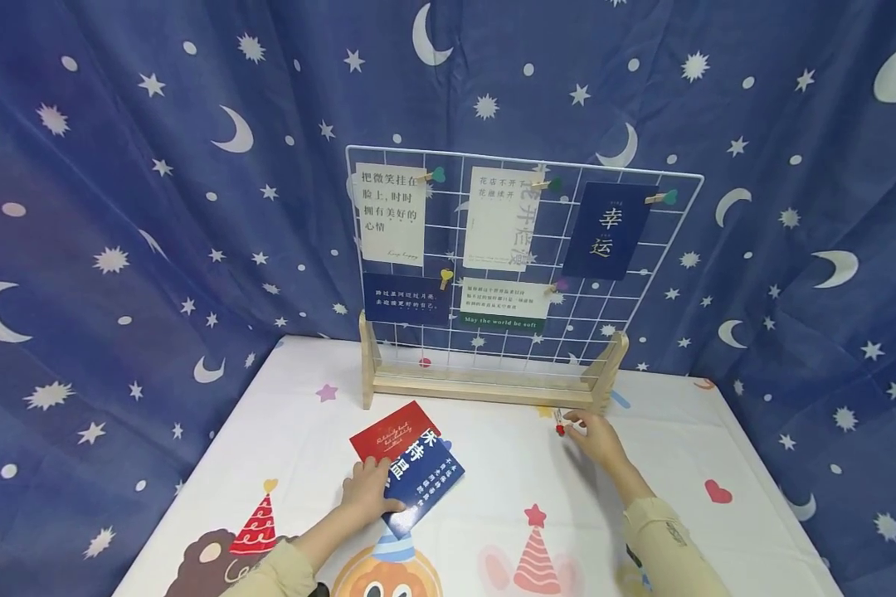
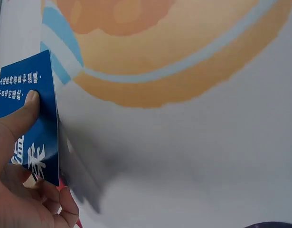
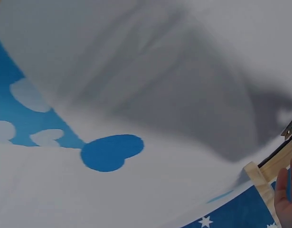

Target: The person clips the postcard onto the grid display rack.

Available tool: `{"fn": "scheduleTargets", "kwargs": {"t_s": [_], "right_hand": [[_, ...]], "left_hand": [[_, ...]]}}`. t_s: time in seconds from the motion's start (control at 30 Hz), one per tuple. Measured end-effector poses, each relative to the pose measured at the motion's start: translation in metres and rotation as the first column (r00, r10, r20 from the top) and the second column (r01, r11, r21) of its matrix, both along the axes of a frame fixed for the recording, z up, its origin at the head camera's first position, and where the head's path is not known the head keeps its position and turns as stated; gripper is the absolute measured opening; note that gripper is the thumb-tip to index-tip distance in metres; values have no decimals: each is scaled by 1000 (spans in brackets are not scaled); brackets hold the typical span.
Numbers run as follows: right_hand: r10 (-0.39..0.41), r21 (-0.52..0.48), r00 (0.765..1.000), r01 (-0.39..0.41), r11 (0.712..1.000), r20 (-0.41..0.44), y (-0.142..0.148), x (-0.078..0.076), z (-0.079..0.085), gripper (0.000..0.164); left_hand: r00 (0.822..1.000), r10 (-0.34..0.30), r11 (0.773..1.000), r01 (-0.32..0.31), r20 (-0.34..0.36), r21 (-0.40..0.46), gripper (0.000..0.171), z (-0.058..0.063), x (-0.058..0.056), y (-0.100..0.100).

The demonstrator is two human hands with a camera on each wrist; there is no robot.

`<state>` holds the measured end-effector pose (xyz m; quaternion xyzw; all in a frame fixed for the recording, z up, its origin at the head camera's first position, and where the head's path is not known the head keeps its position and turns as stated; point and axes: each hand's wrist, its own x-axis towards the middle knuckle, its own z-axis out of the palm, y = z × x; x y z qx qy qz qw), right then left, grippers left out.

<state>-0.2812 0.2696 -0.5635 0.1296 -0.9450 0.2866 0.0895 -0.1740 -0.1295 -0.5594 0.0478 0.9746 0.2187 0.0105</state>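
My left hand [image 1: 366,491] grips a blue card [image 1: 427,479] with white lettering, its thumb lying across the printed face. A red card [image 1: 396,427] with pale script overlaps the blue one's upper edge at the same hand. In the left wrist view, the blue card [image 2: 47,102] is tilted above the cloth, fingers curled beneath. My right hand [image 1: 600,441] pinches a small clip with a red heart [image 1: 560,428], near the rack's right foot. At the right wrist view's edge, only part of that hand [image 3: 287,190] shows, below the clip [image 3: 291,128].
A white wire grid [image 1: 448,249] stands upright in a wooden base [image 1: 478,391] at the back. Several cards hang on it, including a navy card [image 1: 608,232], held by heart clips. The white cloth [image 1: 679,448] has party prints. A starry curtain [image 1: 194,207] surrounds the table.
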Motion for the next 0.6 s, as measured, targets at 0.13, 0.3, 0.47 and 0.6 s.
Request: {"fn": "scheduleTargets", "kwargs": {"t_s": [0.13,0.3,0.47,0.6], "right_hand": [[-48,25,998,46,999,43,-6,1,11,19],[-89,12,992,88,996,88,-6,-4,12,22],[-142,-5,986,143,990,83,-7,-8,10,21],[-180,-23,979,183,983,98,-11,-11,9,21]], "left_hand": [[1000,22,999,-22,12,43,61,2,-1,-5],[999,-19,988,14,32,151,58,8,-4,-17],[992,-95,944,65,77,323,56,11,-10,-26],[986,-118,901,57,114,431,59,13,-14,-27]]}}
